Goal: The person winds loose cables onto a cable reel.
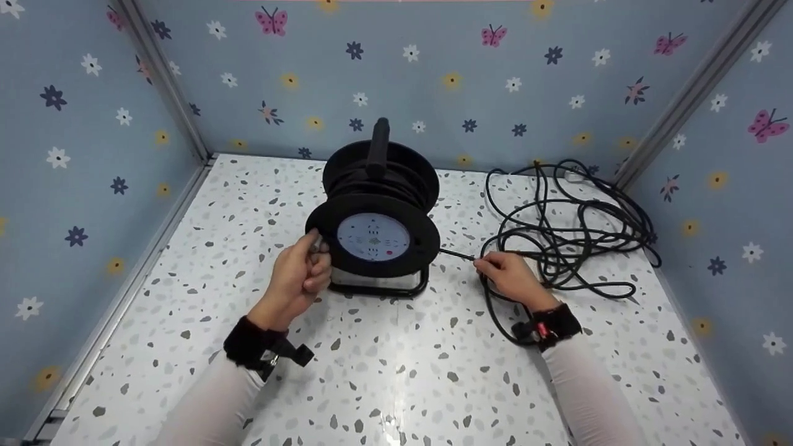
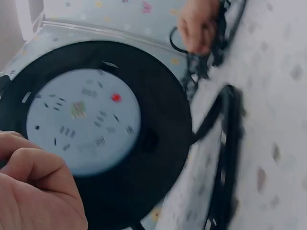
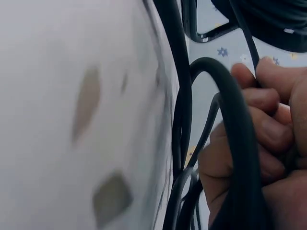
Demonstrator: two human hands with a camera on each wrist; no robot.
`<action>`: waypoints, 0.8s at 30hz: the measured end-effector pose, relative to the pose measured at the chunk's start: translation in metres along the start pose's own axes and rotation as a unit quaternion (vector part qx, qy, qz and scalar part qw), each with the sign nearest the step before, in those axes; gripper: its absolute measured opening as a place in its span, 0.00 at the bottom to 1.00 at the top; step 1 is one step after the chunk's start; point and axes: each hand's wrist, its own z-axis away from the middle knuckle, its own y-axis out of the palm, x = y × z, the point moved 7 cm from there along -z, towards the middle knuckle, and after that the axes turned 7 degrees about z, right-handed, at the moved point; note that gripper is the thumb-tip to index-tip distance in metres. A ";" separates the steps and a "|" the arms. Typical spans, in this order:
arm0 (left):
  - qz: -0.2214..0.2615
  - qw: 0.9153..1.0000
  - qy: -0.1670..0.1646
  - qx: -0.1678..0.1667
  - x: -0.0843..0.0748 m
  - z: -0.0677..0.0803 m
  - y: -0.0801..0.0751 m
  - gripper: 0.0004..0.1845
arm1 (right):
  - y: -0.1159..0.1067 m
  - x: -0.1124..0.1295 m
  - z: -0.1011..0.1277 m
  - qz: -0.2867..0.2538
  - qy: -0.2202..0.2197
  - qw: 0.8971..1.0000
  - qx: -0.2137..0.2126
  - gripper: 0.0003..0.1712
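Black cable reel (image 1: 375,210) with pale-blue face, black cable (image 1: 576,229), grey-speckled white table (image 1: 384,371).

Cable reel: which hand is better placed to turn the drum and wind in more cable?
Probably the left. The left hand already grips the cable reel at its front flange edge, while the right hand pinches the cable leading from the loose pile, so it is busy guiding.
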 end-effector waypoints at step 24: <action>-0.172 0.977 0.054 0.117 -0.017 -0.025 0.101 0.19 | 0.032 0.065 -0.039 0.016 -0.059 0.982 0.177 0.12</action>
